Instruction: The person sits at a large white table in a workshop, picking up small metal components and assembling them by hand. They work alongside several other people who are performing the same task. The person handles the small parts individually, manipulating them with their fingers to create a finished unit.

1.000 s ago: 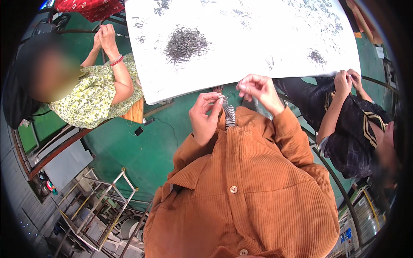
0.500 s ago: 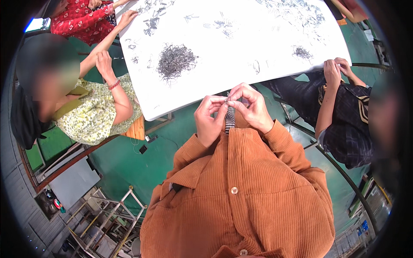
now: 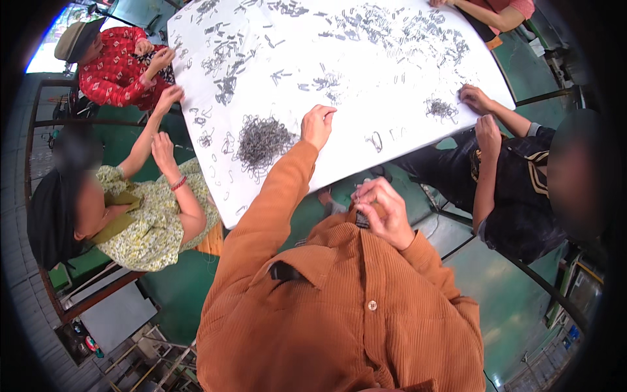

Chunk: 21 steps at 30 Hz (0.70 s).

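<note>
My left hand (image 3: pixel 318 127) reaches out over the white table (image 3: pixel 339 137), its thumb and fingertips pinched together. Whatever sits between those fingertips, if anything, is too small to make out. Left of that hand lies a heap of small dark wire-like loops (image 3: pixel 261 145). Close to my chest, beyond the table's near edge, my right hand (image 3: pixel 384 208) is closed with fingers curled against the thumb. What it grips is hidden or too small to name. A few larger thin loops (image 3: pixel 374 141) lie on the table between the two hands.
Small dark strips (image 3: pixel 398 32) are scattered across the far table. A smaller dark heap (image 3: pixel 441 108) lies by a co-worker's hand (image 3: pixel 475 98) at right. On the left, two people in patterned tops sit by the table edge, one with a hand (image 3: pixel 171 98) close to it.
My hands, earlier together at my chest, are now apart. The left has stretched forward over the table; the right has dropped slightly nearer my body. The view has shifted, showing more of the table.
</note>
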Motion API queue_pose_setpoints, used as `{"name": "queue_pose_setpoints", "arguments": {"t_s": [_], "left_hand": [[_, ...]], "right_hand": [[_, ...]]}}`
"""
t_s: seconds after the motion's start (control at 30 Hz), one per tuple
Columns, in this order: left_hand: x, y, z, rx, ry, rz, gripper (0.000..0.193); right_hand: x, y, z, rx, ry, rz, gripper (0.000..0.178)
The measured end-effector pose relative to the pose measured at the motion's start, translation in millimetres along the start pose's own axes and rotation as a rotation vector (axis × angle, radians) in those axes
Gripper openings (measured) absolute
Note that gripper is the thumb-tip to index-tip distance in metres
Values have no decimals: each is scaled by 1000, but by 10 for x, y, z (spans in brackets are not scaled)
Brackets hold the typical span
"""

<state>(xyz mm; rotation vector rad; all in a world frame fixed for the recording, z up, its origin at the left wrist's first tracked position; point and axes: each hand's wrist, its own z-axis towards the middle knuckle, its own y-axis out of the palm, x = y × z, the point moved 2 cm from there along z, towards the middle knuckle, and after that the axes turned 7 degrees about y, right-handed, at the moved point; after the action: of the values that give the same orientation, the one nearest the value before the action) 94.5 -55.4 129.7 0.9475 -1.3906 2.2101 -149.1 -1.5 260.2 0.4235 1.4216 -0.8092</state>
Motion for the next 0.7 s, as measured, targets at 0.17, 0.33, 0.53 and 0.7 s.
{"name": "queue_pose_setpoints", "arguments": {"t_s": [0.17, 0.33, 0.53, 0.7], "left_hand": [[-755, 755, 393, -202, 111, 303, 19], [-773, 947, 436, -260, 149, 396, 11], [-650, 698, 168, -211, 39, 278, 23], [521, -242, -403, -209, -420, -848, 21]], "right_hand": [[-64, 96, 48, 26, -1, -132, 7], [64, 67, 67, 71, 52, -101, 9], [109, 62, 196, 32, 73, -51, 10], [229, 114, 289, -3, 92, -17, 11]]}}
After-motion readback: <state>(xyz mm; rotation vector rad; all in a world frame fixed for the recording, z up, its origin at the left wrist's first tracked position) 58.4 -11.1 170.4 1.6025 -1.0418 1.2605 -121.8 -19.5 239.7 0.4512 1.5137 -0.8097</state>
